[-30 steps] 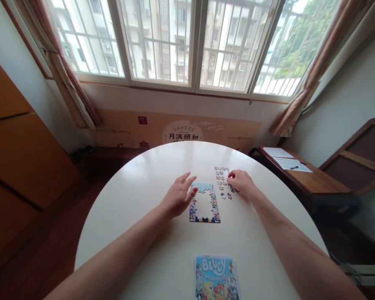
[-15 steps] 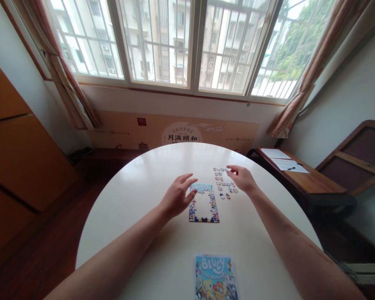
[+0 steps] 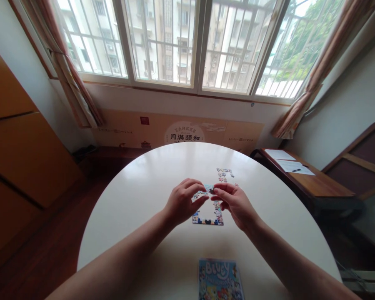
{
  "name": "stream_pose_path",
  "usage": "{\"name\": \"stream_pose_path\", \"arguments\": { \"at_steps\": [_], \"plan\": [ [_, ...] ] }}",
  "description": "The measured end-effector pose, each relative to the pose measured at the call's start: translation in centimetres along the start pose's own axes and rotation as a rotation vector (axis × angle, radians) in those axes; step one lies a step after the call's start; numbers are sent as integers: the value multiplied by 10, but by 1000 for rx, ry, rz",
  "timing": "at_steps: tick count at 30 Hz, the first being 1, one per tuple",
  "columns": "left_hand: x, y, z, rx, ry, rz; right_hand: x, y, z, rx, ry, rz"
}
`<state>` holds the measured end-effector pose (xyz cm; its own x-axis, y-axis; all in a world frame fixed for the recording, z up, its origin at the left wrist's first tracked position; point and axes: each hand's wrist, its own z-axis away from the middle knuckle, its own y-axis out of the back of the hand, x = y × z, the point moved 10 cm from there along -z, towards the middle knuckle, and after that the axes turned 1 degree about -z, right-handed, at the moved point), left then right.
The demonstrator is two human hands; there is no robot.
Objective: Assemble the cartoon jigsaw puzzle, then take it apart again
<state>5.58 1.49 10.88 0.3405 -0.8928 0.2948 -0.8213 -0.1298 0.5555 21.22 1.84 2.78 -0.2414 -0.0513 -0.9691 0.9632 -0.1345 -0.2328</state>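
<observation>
- Fingers of the bare right hand [image 3: 237, 204] pinch one small dark jigsaw piece [image 3: 211, 191] against the thumb, held over the far part of the puzzle.
- The bare left hand [image 3: 183, 200] has its fingers bent and its thumb set apart; nothing shows in its grasp. I cannot tell whether its tips brush the piece. It hovers over the puzzle's left side.
- The partly joined rectangular jigsaw puzzle [image 3: 219, 217], multicoloured with a pale blue far end, lies flat on a round glossy white table [image 3: 131, 187].
- Done, as far as the hands let me see: the near edge and stretches of both sides are joined, with some of the blue far end.
- Left to do, I judge: the middle, where bare white shows, so the work looks past its border but well short of finished.
- Loose multicoloured jigsaw pieces [image 3: 224, 175] lie beyond the puzzle's far right corner. At least six show; the right hand may hide more, and they are too small for a full count.
- Counted otherwise: two hands, one puzzle, one pinched piece, and one flat blue rectangular cover printed with BLUEY and cartoon figures [image 3: 220, 279], nearer the person than the puzzle.
</observation>
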Motion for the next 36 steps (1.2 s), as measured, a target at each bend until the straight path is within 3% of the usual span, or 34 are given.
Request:
{"name": "stream_pose_path", "arguments": {
  "at_steps": [17,27,36],
  "plan": [
    [4,-9,1,-66,-7,49,12,1,6,-104,-22,41],
    [3,-18,5,-143,36,61,10,-13,12,-189,15,-34],
    [11,-21,5,-205,-62,98,14,-12,9,-271,-44,-44]
  ]
}}
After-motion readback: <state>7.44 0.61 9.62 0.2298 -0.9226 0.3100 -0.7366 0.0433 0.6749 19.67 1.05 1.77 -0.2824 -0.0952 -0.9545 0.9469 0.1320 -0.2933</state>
